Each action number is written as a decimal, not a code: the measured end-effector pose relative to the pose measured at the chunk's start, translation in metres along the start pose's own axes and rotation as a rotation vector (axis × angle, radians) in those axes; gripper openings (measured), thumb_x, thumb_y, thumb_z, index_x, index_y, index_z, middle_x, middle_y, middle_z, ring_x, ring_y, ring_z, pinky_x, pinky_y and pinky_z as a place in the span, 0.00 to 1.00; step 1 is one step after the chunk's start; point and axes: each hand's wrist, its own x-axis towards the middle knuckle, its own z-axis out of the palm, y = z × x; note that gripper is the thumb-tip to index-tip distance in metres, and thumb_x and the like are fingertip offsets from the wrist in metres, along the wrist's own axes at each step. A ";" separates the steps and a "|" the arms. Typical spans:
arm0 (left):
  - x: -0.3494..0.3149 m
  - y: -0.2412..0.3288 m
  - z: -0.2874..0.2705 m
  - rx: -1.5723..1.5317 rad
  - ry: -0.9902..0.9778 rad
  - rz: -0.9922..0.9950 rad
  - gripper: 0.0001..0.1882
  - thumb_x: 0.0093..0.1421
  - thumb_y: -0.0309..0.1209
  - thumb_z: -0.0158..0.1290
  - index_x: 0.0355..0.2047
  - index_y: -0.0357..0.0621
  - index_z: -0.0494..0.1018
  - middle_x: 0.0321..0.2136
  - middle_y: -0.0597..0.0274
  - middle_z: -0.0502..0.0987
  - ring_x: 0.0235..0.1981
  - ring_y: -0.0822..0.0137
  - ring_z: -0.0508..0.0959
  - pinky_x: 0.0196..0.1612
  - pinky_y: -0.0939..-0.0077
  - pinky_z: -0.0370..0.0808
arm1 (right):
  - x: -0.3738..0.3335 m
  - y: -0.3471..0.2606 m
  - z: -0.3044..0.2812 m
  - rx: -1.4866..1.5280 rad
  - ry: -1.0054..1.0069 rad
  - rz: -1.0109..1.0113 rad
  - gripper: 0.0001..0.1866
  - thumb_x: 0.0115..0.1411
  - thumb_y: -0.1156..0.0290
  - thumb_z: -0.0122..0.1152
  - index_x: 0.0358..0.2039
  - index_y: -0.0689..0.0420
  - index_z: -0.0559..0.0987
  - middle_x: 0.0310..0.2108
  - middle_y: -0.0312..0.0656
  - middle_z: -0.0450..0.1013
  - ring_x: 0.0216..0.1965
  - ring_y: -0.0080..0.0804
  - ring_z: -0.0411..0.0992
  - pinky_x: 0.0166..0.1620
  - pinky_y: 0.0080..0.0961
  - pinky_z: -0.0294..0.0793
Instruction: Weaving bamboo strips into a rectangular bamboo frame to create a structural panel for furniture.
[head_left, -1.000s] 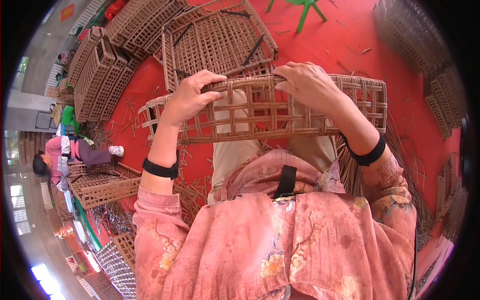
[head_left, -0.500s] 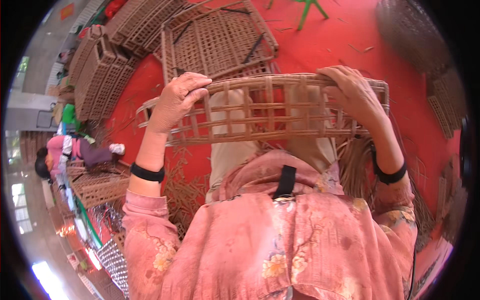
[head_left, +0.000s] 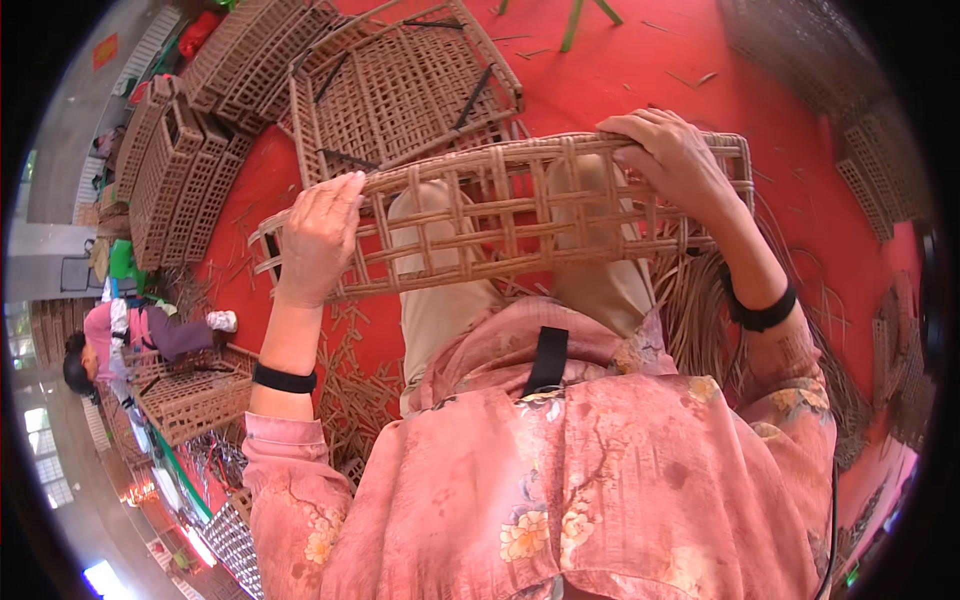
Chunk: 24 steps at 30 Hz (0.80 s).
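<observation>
A long brown woven rattan frame (head_left: 520, 260) with an open lattice of strands stands across my knees, its left end lower than its right. My left hand (head_left: 318, 240) grips the upper rim near the left end, fingers close together over it. Toward the right end, my right hand (head_left: 672, 160) is closed over the same rim, fingers on the far side and thumb on the near face. Through the gaps show my light trousers and the red floor. The undersides of both hands' fingers are hidden.
A large woven tray with black corner pieces (head_left: 395, 95) lies beyond the frame. Stacked woven baskets (head_left: 172, 190) stand at the far left. Loose rattan strands (head_left: 695, 310) lie by my right leg, cut scraps (head_left: 350, 385) by my left. Another person (head_left: 130, 325) works at left.
The rattan frame has tilted, its left end dropping relative to the right. My left hand has turned, its fingers now pointing more away from me. The right hand keeps its hold.
</observation>
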 end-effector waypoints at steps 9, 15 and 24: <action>0.064 0.060 -0.013 -0.315 -0.132 -0.184 0.15 0.63 0.27 0.55 0.51 0.41 0.77 0.45 0.52 0.80 0.46 0.53 0.80 0.53 0.63 0.74 | 0.005 0.014 -0.002 0.234 0.023 -0.039 0.14 0.61 0.66 0.61 0.43 0.60 0.82 0.37 0.48 0.80 0.41 0.49 0.78 0.45 0.40 0.76; 0.117 0.123 0.037 -0.608 -0.157 -0.084 0.18 0.60 0.27 0.58 0.51 0.38 0.76 0.43 0.50 0.79 0.44 0.51 0.80 0.48 0.66 0.76 | 0.006 0.009 0.001 0.366 0.116 0.152 0.13 0.63 0.65 0.60 0.43 0.60 0.82 0.35 0.51 0.79 0.39 0.50 0.79 0.42 0.41 0.77; 0.127 0.125 0.037 -0.605 -0.168 -0.113 0.16 0.58 0.22 0.58 0.48 0.36 0.79 0.37 0.52 0.81 0.37 0.58 0.82 0.44 0.71 0.77 | -0.040 0.028 -0.036 -0.020 0.012 0.164 0.24 0.60 0.58 0.63 0.54 0.56 0.78 0.50 0.45 0.77 0.55 0.45 0.71 0.60 0.41 0.64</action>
